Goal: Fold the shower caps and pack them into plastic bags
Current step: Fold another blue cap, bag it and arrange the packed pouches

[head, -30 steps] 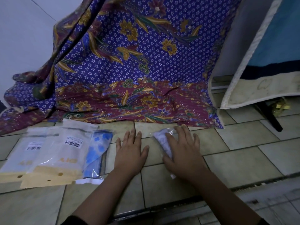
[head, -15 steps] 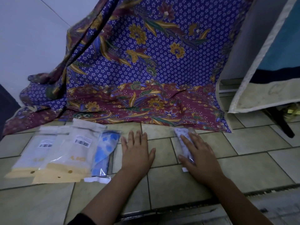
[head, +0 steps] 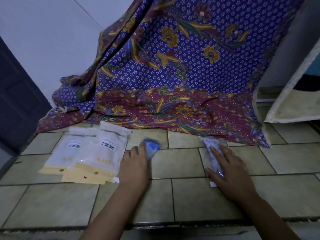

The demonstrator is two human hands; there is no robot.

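Shower caps point(head: 152, 147): two bagged (both under hands point(head: 232, 170)).

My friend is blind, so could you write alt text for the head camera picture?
On a tiled floor, the left hand touches a blue bagged shower cap and the right hand rests on a pale bagged cap. Barcoded packets lie to the left; a patterned cloth hangs behind.

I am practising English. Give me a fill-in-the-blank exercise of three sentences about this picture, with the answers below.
1. The packet under the left hand shows bright ____ patches.
2. The cream bags with barcodes lie on the ____ side of both hands.
3. The right hand rests flat on a pale packet, which lies on a ____ floor.
Missing words: blue; left; tiled.
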